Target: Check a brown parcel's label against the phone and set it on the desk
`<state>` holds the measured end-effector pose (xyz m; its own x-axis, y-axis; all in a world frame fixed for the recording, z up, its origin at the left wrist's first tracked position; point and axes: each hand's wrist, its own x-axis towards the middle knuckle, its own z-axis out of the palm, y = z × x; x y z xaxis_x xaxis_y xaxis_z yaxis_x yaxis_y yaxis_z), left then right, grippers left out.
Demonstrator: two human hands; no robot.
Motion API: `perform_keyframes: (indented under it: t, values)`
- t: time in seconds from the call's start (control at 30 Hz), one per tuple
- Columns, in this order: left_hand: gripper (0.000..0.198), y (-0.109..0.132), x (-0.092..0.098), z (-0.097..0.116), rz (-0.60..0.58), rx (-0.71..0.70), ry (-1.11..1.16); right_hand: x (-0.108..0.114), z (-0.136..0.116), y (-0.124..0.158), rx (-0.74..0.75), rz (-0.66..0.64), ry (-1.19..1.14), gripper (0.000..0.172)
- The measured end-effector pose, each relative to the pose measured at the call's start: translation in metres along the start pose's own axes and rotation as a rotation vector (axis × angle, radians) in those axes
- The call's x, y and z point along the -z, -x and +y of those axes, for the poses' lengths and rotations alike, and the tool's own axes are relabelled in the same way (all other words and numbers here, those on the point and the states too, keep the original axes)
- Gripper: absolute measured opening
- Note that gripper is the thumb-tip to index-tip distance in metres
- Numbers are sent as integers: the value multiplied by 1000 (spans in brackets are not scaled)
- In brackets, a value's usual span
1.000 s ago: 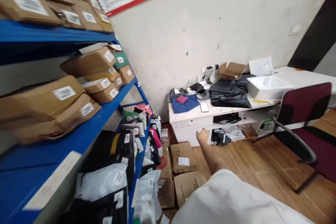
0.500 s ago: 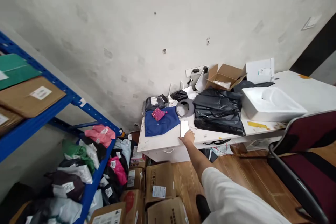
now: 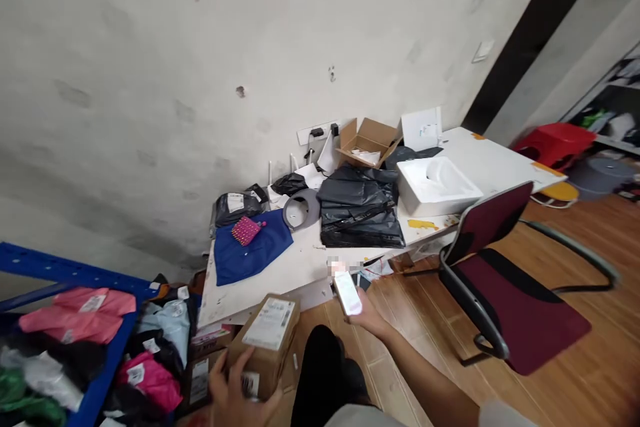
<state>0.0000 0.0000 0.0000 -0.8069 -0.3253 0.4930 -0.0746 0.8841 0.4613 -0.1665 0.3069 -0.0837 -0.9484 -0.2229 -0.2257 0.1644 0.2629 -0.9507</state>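
Observation:
My right hand [image 3: 367, 312] is closed around a phone [image 3: 349, 293] with a lit, pale screen, held in front of the table. At the lower left, my left hand [image 3: 239, 390] grips a brown cardboard box [image 3: 287, 347], fingers along its near left side and thumb at its lower edge. A large white shipping label [image 3: 270, 323] lies on the box's upper face, and a smaller label shows near the thumb. My dark-clad leg [image 3: 320, 373] is between the two hands.
Along the wall, a white table [image 3: 320, 255] carries a blue cloth [image 3: 255, 247], a pink studded pouch [image 3: 246, 231], a grey visor [image 3: 301, 209], black plastic bags [image 3: 360, 207] and a white foam tray [image 3: 440, 190]. Parcels fill a blue rack [image 3: 95, 373]; a maroon chair [image 3: 530, 307] stands right.
My right hand has lifted the phone off the table and brought it nearer. My left hand has come into view, holding the cardboard box. The view has swung right.

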Motion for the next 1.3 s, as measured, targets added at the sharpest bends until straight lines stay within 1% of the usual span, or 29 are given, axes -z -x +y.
perform_keyframes:
  t: [0.07, 0.13, 0.2, 0.23, 0.3, 0.33, 0.37, 0.43, 0.47, 0.53, 0.6, 0.67, 0.73, 0.83, 0.9, 0.93, 1.0, 1.1, 1.17, 1.23, 1.3]
  values:
    - [65, -30, -37, 15, -66, -78, 103, 36, -12, 46, 110, -32, -240, 91]
    - [67, -64, -75, 37, -107, -117, 256, 66, -34, 82, 208, -36, -348, 102]
    - [71, -100, -117, 62, -162, -122, 417, 86, -60, 105, 247, -22, -467, 113]
    - [73, -117, -139, 73, -190, -113, 485, 93, -73, 113, 242, -8, -554, 112]
    - [76, -150, -187, 90, -248, -108, 579, 98, -94, 121, 204, 60, -756, 100]
    - [76, -165, -212, 95, -275, -122, 605, 97, -102, 121, 190, 121, -851, 98]
    - [75, -178, -237, 98, -301, -149, 620, 94, -108, 120, 185, 198, -932, 101]
    - [73, -196, -284, 97, -352, -239, 636, 85, -115, 111, 189, 382, -1062, 113]
    - [70, -202, -305, 93, -381, -285, 638, 80, -117, 104, 192, 485, -1108, 116]
    - [63, -205, -337, 80, -433, -316, 635, 68, -121, 87, 174, 680, -1155, 107]
    - [59, -203, -355, 64, -504, -241, 628, 58, -125, 67, 139, 795, -1159, 97]
    - [62, -205, -364, 49, -634, -83, 676, 50, -130, 46, 103, 824, -1161, 91]
    - [68, -216, -369, 38, -797, 78, 766, 42, -135, 28, 74, 840, -1179, 86]
    - [75, -252, -381, 32, -1109, 374, 861, 32, -139, 5, 23, 879, -1184, 80]
    - [74, -279, -394, 32, -1364, 522, 839, 26, -139, -7, 6, 896, -1162, 78]
    - [74, -290, -401, 33, -1479, 570, 812, 23, -138, -12, 2, 899, -1154, 77]
    - [74, -309, -415, 35, -1636, 613, 746, 20, -136, -20, -2, 906, -1144, 78]
    - [78, -323, -430, 43, -1800, 678, 672, 20, -130, -26, -17, 903, -1153, 78]
    - [80, -326, -435, 49, -1871, 702, 642, 22, -125, -28, -23, 896, -1161, 80]
    - [78, -325, -436, 56, -1883, 702, 615, 25, -119, -30, -27, 901, -1154, 82]
    - [72, -323, -434, 63, -1861, 676, 611, 27, -113, -31, -22, 915, -1136, 81]
